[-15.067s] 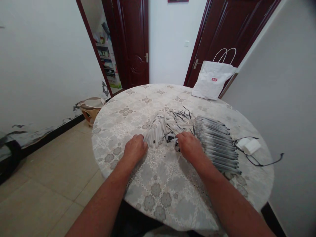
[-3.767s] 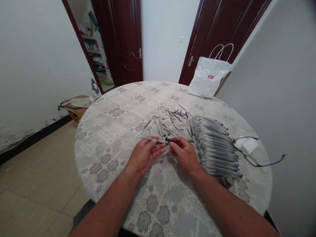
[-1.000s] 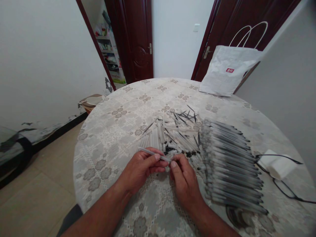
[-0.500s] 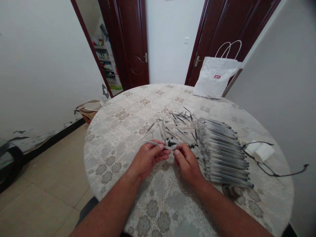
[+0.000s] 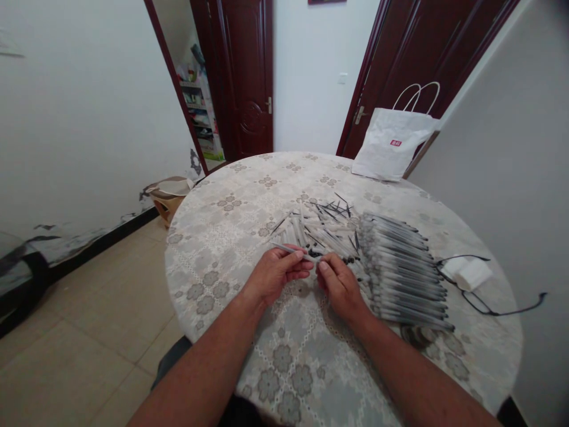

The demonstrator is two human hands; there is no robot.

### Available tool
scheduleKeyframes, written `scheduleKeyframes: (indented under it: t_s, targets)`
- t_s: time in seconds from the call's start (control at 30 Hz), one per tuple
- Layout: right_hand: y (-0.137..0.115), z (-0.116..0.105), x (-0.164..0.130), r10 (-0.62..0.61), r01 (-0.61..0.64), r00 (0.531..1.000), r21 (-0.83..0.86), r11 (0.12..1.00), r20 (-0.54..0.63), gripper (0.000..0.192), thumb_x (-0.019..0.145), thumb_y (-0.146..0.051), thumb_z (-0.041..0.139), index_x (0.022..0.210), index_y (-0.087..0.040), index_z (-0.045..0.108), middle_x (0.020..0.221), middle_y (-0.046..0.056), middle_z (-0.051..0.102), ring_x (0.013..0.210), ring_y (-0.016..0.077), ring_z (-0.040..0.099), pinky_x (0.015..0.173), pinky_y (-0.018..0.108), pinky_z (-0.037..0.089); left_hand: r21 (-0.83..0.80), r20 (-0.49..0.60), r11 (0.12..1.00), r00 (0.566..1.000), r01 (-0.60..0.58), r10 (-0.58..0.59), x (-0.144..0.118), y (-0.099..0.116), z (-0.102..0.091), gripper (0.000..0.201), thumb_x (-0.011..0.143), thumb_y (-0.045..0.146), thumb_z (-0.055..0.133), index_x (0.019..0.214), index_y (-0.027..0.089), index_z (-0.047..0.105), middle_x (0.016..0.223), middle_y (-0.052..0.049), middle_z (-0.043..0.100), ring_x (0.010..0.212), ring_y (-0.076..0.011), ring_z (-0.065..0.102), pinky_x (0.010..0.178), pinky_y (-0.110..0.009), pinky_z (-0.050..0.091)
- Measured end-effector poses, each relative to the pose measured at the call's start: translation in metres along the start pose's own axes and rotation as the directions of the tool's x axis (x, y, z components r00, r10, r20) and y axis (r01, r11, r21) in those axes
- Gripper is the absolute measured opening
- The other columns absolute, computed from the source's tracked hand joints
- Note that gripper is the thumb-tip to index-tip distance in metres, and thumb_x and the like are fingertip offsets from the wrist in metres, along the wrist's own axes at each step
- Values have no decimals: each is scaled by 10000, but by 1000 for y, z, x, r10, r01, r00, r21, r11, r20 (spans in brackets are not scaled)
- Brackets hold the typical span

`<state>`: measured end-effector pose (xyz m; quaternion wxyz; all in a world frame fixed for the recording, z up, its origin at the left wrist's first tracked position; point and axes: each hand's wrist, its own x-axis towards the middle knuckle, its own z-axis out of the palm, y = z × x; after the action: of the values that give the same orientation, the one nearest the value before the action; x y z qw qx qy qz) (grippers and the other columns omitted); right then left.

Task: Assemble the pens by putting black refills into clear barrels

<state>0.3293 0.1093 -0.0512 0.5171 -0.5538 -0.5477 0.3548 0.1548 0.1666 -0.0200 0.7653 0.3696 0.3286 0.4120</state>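
Between the fingers of my left hand (image 5: 281, 268) lies a slim pen (image 5: 287, 247) with a pale translucent barrel, slanting down to the right. My right hand (image 5: 338, 281) is closed in a pinch at the pen's right end; its fingertips cover whatever small part is there. Just beyond both hands spreads a loose heap of clear pen barrels (image 5: 333, 238), with dark refills (image 5: 333, 209) at its far side. Small black pen parts (image 5: 316, 253) lie right behind my fingertips. To the right, many assembled-looking pens (image 5: 406, 273) are stacked side by side.
A round table with a flowered cloth (image 5: 240, 237) carries everything. Black-framed glasses (image 5: 482, 305) and a white tissue wad (image 5: 473, 273) sit at the right. A white paper bag (image 5: 393, 145) stands at the back right. A round dark object (image 5: 415, 335) is near my right forearm.
The whole view has shifted slightly, so the table appears a little further right. Both hands keep their hold on the pen, with hardly any change in their pose.
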Motion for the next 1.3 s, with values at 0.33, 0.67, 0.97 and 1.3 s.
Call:
scheduleKeyframes:
  t_s: [0.33, 0.67, 0.97, 1.3]
  targets:
    - [-2, 1, 3, -42, 42, 999, 1, 999, 7, 337, 992, -518, 469, 840, -230, 558, 651, -38, 531, 568, 142, 463, 550, 268, 339, 78, 22, 997, 1000, -5, 4, 1, 6, -3, 291, 789, 275, 827, 994, 98, 720, 849, -122, 764, 759, -188, 746, 699, -293, 628]
    - [-2, 2, 3, 3, -5, 999, 43, 999, 49, 433, 1015, -560, 409, 760, -229, 520, 621, -36, 527, 532, 134, 464, 530, 261, 366, 123, 33, 992, 999, -2, -2, 1, 4, -5, 327, 762, 351, 849, 949, 104, 743, 935, -133, 770, 742, -170, 725, 701, -295, 622]
    - [-6, -4, 8, -140, 135, 990, -161, 978, -23, 236, 943, -434, 582, 995, -223, 673, 793, 7, 658, 685, 163, 571, 636, 268, 444, 339, 42, 938, 997, -76, 66, 4, 6, -9, 295, 811, 370, 768, 980, 130, 752, 911, -108, 750, 755, -176, 698, 711, -314, 592]
    - [1, -14, 19, -43, 42, 947, -11, 999, -318, 296, 904, -455, 617, 1053, -201, 656, 792, 30, 699, 639, 164, 596, 558, 258, 443, 938, 148, 226, 895, -261, 421, 21, 8, -25, 244, 879, 208, 606, 1089, 189, 727, 1048, -98, 726, 921, -228, 662, 908, -381, 498]
